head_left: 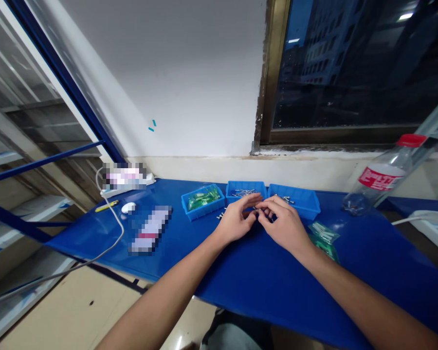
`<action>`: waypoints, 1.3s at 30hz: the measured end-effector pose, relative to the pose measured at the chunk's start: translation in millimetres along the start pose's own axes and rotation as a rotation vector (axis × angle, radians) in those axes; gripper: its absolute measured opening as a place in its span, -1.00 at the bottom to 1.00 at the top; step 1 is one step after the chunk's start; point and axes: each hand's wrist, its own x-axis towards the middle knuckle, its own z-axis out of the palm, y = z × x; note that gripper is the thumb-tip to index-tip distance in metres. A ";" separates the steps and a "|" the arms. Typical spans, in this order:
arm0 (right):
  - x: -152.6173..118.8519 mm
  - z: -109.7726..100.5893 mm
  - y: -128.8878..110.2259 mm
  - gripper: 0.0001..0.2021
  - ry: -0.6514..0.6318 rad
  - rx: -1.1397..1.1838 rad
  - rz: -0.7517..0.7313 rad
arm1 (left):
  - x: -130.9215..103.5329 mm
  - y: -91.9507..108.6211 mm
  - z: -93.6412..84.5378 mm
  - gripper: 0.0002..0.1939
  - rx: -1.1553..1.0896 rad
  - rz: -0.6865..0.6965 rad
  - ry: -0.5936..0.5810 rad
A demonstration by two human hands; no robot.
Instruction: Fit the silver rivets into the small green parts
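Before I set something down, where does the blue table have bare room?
Bare table shows on the near side of the left hand and right hand, and right of the plastic bags, nearer to you than the bottle. Crowded: around the hands, with the blue boxes and metal pieces.

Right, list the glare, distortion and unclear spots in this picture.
Head view: the bottle slants, likely wide-lens distortion; head view: bright spots in the dark window, a pale sheen on the blue table; head view: coarse squares mask the flat object, and whatever lies between the left hand and right hand is too small to make out.
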 end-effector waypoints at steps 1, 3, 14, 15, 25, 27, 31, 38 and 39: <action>0.2 -0.5 0.7 -0.89 0.012 0.043 0.029 | 0.0 0.1 -0.7 -0.46 0.031 -0.024 -0.006; 0.4 -1.6 3.1 -0.88 0.022 0.131 0.079 | 0.1 0.8 -2.3 -0.55 0.077 -0.063 -0.020; 2.1 -6.3 2.1 -0.87 0.010 0.021 -0.016 | -1.0 -0.3 -6.7 -0.55 0.144 -0.092 0.057; 1.9 -6.7 2.6 -0.86 -0.008 0.000 -0.029 | -1.6 1.0 -7.4 -0.46 0.170 -0.078 0.049; 3.2 -7.3 1.4 -0.88 -0.021 0.011 0.006 | -2.6 15.8 -6.2 -0.53 0.244 -0.092 0.028; 3.7 -7.7 0.6 -0.92 -0.022 0.057 0.025 | -1.9 17.4 -7.2 -0.61 0.265 -0.108 -0.004; 3.5 -8.1 1.9 -0.90 -0.060 0.081 -0.011 | -0.5 12.1 -9.8 -0.66 0.213 -0.134 -0.020; 0.4 -2.5 4.2 -0.85 -0.052 0.135 0.072 | 0.6 -1.7 -8.6 -0.61 0.082 -0.177 0.063; -0.1 -1.5 4.7 -0.86 -0.052 0.143 0.095 | 0.7 -2.0 -8.2 -0.59 0.111 -0.174 0.062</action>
